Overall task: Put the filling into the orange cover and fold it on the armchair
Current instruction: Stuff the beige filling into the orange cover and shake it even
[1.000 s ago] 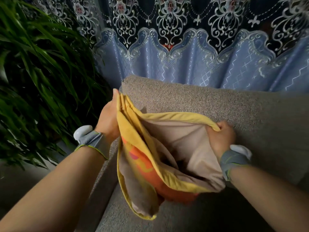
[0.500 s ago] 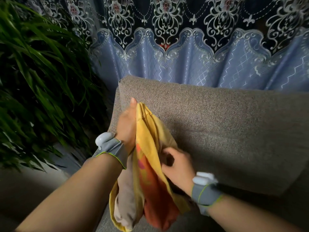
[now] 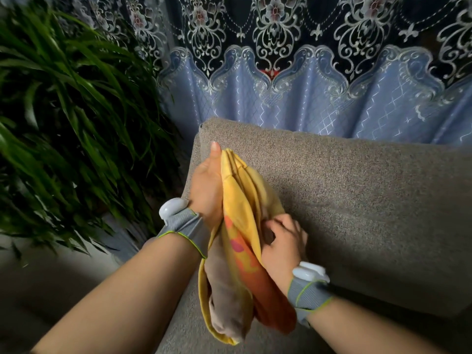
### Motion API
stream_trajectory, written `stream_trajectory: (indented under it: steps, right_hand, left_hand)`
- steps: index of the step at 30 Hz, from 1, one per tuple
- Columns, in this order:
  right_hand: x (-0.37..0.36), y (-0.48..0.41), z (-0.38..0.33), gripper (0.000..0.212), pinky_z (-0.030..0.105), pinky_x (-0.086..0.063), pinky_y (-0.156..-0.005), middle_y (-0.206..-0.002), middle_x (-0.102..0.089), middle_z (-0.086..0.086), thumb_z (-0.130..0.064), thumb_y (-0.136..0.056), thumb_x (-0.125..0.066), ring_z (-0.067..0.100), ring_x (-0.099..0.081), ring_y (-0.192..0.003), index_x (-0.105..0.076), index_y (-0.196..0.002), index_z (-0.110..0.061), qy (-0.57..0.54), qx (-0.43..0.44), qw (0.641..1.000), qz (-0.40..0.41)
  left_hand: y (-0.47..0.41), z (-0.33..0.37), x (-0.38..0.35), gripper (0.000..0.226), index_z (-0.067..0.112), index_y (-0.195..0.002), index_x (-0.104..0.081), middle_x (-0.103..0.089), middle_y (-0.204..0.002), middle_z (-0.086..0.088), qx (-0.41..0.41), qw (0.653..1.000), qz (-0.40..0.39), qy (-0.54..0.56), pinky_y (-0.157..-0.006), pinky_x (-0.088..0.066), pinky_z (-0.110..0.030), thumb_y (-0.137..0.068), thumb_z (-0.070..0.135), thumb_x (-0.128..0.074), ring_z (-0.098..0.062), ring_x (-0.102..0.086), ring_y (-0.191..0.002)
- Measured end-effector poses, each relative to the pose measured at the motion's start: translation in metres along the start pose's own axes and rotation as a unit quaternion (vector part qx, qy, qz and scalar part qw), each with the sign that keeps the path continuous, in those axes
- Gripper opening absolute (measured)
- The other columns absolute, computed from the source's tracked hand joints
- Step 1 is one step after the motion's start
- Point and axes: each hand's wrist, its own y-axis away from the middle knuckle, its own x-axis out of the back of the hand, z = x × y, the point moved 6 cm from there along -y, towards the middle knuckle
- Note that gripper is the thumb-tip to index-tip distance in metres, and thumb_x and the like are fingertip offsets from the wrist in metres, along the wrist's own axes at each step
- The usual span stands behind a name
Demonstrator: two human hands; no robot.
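Observation:
The orange and yellow cover (image 3: 240, 226) hangs bunched and narrow in front of the grey armchair (image 3: 357, 200). My left hand (image 3: 208, 185) holds its upper edge, thumb pointing up along the cloth. Lower down on the right side, my right hand (image 3: 283, 241) grips the cover with curled fingers. A beige inner layer (image 3: 224, 302) sags out at the bottom left of the cover; I cannot tell whether it is the filling or the lining.
A tall green plant (image 3: 63, 123) stands close on the left. A blue and dark patterned curtain (image 3: 306, 85) hangs behind the armchair's backrest. The armchair seat (image 3: 178, 335) lies below the cover.
The cover's mouth, held wide open a second ago, is now drawn together. My right hand moved left and down to the cover's side, and my left hand shifted right.

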Motion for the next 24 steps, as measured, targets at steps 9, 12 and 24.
stream_trajectory:
  steps: [9, 12, 24]
  right_hand:
    - [-0.018, -0.006, 0.063, 0.051, 0.032, -0.035, -0.1, -0.127, -0.056, 0.02, -0.035, -0.08, -0.034, 0.037, -0.047, -0.121, -0.058, -0.12, -0.014, -0.009, -0.232, 0.952, -0.199]
    - [-0.007, -0.023, 0.071, 0.034, 0.036, -0.041, -0.092, -0.123, -0.058, 0.028, -0.019, -0.093, -0.043, 0.04, -0.052, -0.116, -0.059, -0.11, 0.005, -0.026, -0.225, 0.957, -0.182]
    - [0.064, -0.063, 0.088, 0.034, 0.028, -0.034, -0.059, -0.073, -0.065, 0.014, -0.029, -0.073, -0.076, 0.023, -0.059, -0.067, -0.059, -0.085, -0.002, 0.021, -0.004, 0.984, -0.175]
  left_hand:
    - [-0.005, 0.014, -0.012, 0.054, 0.025, -0.053, -0.048, -0.052, -0.063, -0.004, 0.002, 0.996, -0.057, 0.066, -0.085, -0.05, -0.042, -0.079, 0.072, -0.042, -0.02, -0.051, -0.07]
    - [-0.009, 0.025, 0.002, 0.056, 0.021, -0.048, -0.043, -0.045, -0.053, 0.008, -0.037, 0.999, -0.003, -0.023, -0.063, -0.043, -0.023, -0.091, 0.057, -0.035, -0.006, -0.041, -0.054]
    - [-0.014, 0.032, 0.032, 0.045, 0.023, -0.057, -0.029, -0.031, -0.058, 0.004, -0.127, 0.982, 0.025, -0.139, -0.053, -0.027, -0.027, -0.098, 0.04, -0.033, -0.006, -0.027, -0.053]
